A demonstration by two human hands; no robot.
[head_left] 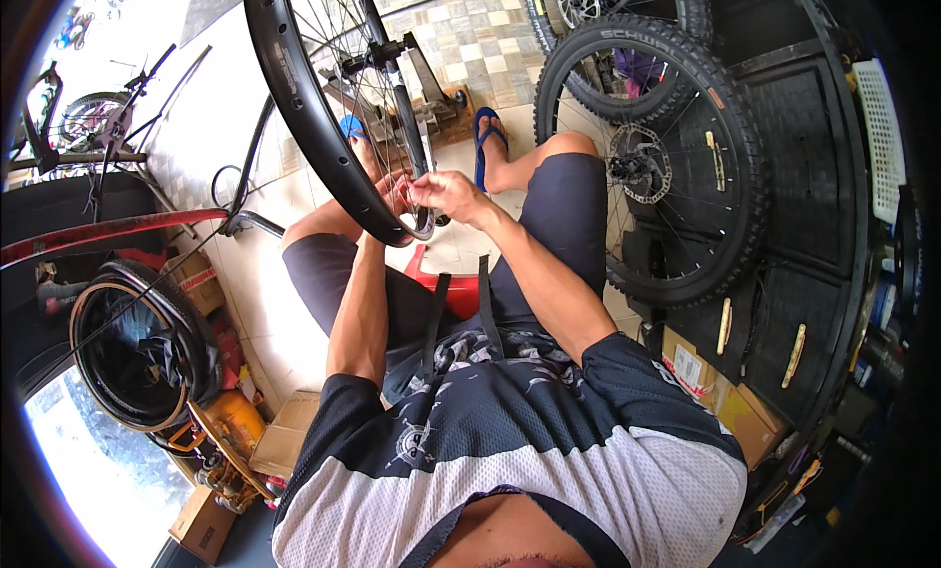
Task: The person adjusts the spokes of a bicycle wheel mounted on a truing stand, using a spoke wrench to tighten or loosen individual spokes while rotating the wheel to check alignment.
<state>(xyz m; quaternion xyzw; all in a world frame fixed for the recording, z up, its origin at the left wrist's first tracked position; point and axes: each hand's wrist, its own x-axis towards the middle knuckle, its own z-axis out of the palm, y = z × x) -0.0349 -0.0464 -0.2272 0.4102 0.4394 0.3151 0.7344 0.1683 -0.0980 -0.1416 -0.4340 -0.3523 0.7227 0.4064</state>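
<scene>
Rim (285, 86) before person (510, 455); tyred wheel (642, 164) right; cartons (287, 433) both sides.

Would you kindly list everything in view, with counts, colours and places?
Bare-rim wheel: one, black, top centre
Wooden base: one, brown, top centre
Tyred wheels: at least two, black, upper right
Cabinet: one, black, right
Basket: one, white, far right
Boxes: several, brown, left and right
Loose tyres: several, mostly black, left
Bar: one, red, left
Bike parts: several, mixed, upper left
Flip-flops: two, blue, upper middle
Small clutter: uncountable, mixed, both sides
Shirt: one, black and white, bottom
Shorts: one pair, dark, middle
Left hand: one, bare, at the wheel
Right hand: one, bare, beside it
</scene>
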